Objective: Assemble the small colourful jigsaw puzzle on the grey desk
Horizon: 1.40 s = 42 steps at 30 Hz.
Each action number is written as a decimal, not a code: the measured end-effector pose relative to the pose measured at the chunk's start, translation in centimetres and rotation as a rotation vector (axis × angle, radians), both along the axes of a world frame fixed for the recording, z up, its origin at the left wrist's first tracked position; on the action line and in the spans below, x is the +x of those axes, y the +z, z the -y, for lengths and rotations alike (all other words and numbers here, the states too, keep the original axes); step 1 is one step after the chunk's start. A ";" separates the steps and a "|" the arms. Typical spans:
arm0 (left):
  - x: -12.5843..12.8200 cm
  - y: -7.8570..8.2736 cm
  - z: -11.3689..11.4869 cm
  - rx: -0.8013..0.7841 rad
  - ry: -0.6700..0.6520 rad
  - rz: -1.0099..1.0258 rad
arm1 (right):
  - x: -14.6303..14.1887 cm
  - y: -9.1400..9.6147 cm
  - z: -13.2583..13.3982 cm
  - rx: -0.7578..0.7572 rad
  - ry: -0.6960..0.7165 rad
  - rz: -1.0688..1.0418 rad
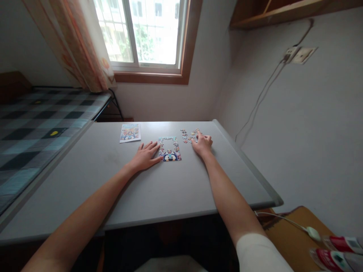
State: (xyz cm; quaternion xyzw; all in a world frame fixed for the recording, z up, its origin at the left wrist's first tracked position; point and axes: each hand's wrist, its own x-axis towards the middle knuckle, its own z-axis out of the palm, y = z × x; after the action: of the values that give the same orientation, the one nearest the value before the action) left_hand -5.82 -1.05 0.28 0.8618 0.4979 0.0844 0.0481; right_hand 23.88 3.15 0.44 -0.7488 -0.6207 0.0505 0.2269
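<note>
A partly assembled jigsaw puzzle (171, 157) lies flat on the table, its border joined and its bottom rows showing a blue and white cartoon face. The grey tabletop shows through its middle. Along its left edge rests my left hand (146, 155), palm down with the fingers spread, thumb and fingertips at the border. My right hand (202, 144) is over the loose puzzle pieces (185, 136) to the right of the puzzle. Its index finger and thumb are apart and touch down among the pieces, while the other fingers curl. No piece can be made out in its grasp.
A printed picture sheet (130, 133) lies at the back left of the grey table (119, 200). Left of the table is a bed with a checked cover (51, 117). A wall (297, 124) with a hanging cable borders the right side. Red-labelled bottles (337, 260) lie at lower right.
</note>
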 end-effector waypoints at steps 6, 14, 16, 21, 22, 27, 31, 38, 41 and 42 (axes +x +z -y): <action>-0.1 -0.4 -0.2 0.003 -0.002 0.003 | -1.1 -0.3 -0.2 -0.002 0.087 0.106; 0.0 -0.2 -0.1 0.000 0.004 -0.005 | -0.9 -1.1 -0.7 0.083 0.074 0.073; 0.0 -0.1 -0.1 -0.001 0.004 -0.006 | -0.7 -1.3 -1.1 0.112 0.046 0.071; 0.0 -0.2 -0.2 0.008 0.006 -0.006 | -0.8 -1.3 -2.3 0.111 0.003 0.101; 0.0 -0.2 -0.2 0.009 0.006 -0.005 | -0.9 -1.3 -2.5 0.100 0.003 0.106; 0.2 0.0 0.1 0.001 0.010 -0.011 | -0.9 -1.4 -2.9 0.094 0.032 0.110; 0.2 0.1 0.1 0.003 0.010 -0.005 | -0.5 -1.7 -2.8 0.174 0.049 0.078; 0.0 -0.2 -0.1 0.009 0.006 -0.007 | -0.4 -1.8 -2.6 0.201 0.101 -0.015; -0.1 -0.2 -0.1 0.012 0.006 -0.009 | -0.6 -1.7 -2.4 0.230 0.120 -0.049; -0.1 -0.2 0.0 0.011 0.006 -0.009 | -0.8 -1.7 -2.3 0.242 0.133 -0.062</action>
State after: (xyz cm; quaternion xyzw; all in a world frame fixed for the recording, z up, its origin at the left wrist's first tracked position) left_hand -5.87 -1.00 0.07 0.8609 0.5002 0.0833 0.0406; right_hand 23.13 5.46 -1.27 -0.6714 -0.6631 0.0133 0.3307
